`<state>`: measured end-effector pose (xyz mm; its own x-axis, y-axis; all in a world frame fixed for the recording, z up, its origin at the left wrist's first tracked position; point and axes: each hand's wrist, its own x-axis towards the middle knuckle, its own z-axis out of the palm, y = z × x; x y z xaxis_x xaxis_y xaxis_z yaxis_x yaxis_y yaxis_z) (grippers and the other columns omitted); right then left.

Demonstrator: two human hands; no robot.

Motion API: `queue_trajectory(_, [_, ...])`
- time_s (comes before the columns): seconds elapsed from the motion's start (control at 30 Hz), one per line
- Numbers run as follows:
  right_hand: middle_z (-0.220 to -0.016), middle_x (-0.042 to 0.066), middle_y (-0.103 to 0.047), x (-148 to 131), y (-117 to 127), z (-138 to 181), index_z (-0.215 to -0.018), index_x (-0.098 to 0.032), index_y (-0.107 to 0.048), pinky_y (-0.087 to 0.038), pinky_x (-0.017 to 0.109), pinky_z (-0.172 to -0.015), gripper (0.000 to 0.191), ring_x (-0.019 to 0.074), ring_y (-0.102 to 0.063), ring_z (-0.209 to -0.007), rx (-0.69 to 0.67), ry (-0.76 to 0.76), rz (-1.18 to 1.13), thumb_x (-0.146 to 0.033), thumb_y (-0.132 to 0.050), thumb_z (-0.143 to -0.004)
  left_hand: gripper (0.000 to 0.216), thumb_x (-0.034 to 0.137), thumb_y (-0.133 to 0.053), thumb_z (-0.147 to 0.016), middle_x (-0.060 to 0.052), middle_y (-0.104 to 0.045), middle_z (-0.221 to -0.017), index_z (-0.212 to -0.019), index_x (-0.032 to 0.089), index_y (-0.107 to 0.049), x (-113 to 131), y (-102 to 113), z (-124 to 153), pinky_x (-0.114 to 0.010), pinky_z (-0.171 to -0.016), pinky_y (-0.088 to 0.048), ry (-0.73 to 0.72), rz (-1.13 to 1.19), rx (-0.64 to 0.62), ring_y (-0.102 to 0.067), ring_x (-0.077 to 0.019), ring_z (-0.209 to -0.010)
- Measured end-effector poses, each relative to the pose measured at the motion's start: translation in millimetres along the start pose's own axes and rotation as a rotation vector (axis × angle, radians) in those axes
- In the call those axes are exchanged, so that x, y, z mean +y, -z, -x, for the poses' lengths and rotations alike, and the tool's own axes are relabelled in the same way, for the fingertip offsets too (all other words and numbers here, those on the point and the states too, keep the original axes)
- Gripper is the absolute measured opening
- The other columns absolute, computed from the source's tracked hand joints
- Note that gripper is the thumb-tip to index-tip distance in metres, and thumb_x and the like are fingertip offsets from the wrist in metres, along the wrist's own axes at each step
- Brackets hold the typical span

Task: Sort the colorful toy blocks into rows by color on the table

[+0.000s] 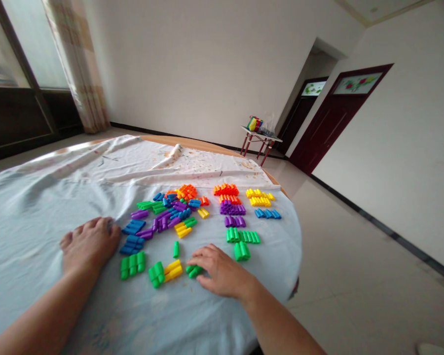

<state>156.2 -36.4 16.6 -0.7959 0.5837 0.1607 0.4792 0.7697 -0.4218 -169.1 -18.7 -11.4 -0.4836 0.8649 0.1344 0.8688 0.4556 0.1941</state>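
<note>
Many small coloured plastic blocks lie on a round table under a pale blue cloth (40, 197). My left hand (90, 244) rests flat on the cloth, fingers apart, just left of some blue blocks (132, 235). My right hand (221, 270) lies over a green block (193, 270), its fingertips touching it. Between my hands are green blocks (132, 264) and a green and yellow pair (165, 272). Further off sits a mixed heap (173, 209) and sorted rows: orange (226, 190), yellow (259, 197), purple (232, 209), blue (267, 213), green (242, 237).
The table's right edge (298, 246) drops to a tiled floor. A stained white cloth (192, 165) covers the far part of the table. A small red-legged side table (261, 135) with toys stands by the far wall, near dark red doors (340, 118).
</note>
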Motion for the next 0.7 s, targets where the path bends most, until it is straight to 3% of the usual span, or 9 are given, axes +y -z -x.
queue_trajectory(0.1, [-0.103, 0.004, -0.061, 2.4, -6.3, 3.4, -0.113, -0.022, -0.058, -0.038, 0.030, -0.092, 0.036, 0.0172, -0.051, -0.101, 0.033, -0.031, -0.030, -0.016, -0.061, -0.078, 0.056, 0.048, -0.022, -0.083, -0.015, -0.049, -0.129, -0.120, 0.019, -0.051, 0.8, 0.8, 0.8, -0.047, -0.098, -0.025, 0.003, -0.003, -0.005, -0.041, -0.0353, -0.117])
queue_trajectory(0.3, [-0.097, 0.006, -0.061, -1.1, -12.9, 11.2, -0.110, -0.022, -0.061, -0.043, 0.031, -0.085, 0.046, 0.0205, -0.053, -0.096, 0.086, -0.196, -0.070, -0.044, -0.071, -0.070, 0.059, 0.049, -0.017, -0.083, -0.015, -0.046, -0.132, -0.123, 0.018, -0.048, 4.5, 3.0, 1.8, -0.046, -0.098, -0.024, 0.021, -0.008, -0.020, -0.039, -0.0350, -0.120])
queue_trajectory(0.43, [-0.110, 0.005, -0.058, -1.5, -11.5, 14.1, -0.118, -0.022, -0.055, -0.039, 0.030, -0.094, 0.049, 0.0179, -0.050, -0.104, 0.090, -0.117, -0.123, -0.029, -0.071, -0.072, 0.059, 0.049, -0.017, -0.083, -0.015, -0.047, -0.131, -0.123, 0.019, -0.048, 3.6, 2.2, 0.9, -0.046, -0.099, -0.024, 0.022, -0.008, -0.025, -0.039, -0.0347, -0.120])
queue_trajectory(0.57, [-0.111, 0.006, -0.058, -3.2, -15.9, 15.6, -0.113, -0.021, -0.059, -0.038, 0.027, -0.096, 0.040, 0.0157, -0.050, -0.106, 0.088, -0.095, -0.171, -0.016, -0.066, -0.074, 0.059, 0.050, -0.017, -0.083, -0.013, -0.046, -0.133, -0.123, 0.020, -0.048, 0.1, -0.1, -0.5, -0.046, -0.099, -0.024, 0.025, -0.014, -0.027, -0.038, -0.0346, -0.120])
queue_trajectory(0.7, [-0.113, 0.005, -0.057, -1.9, -0.8, 25.2, -0.112, -0.022, -0.060, -0.039, 0.028, -0.096, 0.037, 0.0152, -0.051, -0.107, 0.219, -0.142, -0.231, -0.017, -0.064, -0.076, 0.061, 0.052, -0.015, -0.082, -0.012, -0.045, -0.133, -0.123, 0.022, -0.048, -2.1, -2.6, -2.8, -0.045, -0.100, -0.024, 0.015, -0.021, -0.034, -0.038, -0.0343, -0.121])
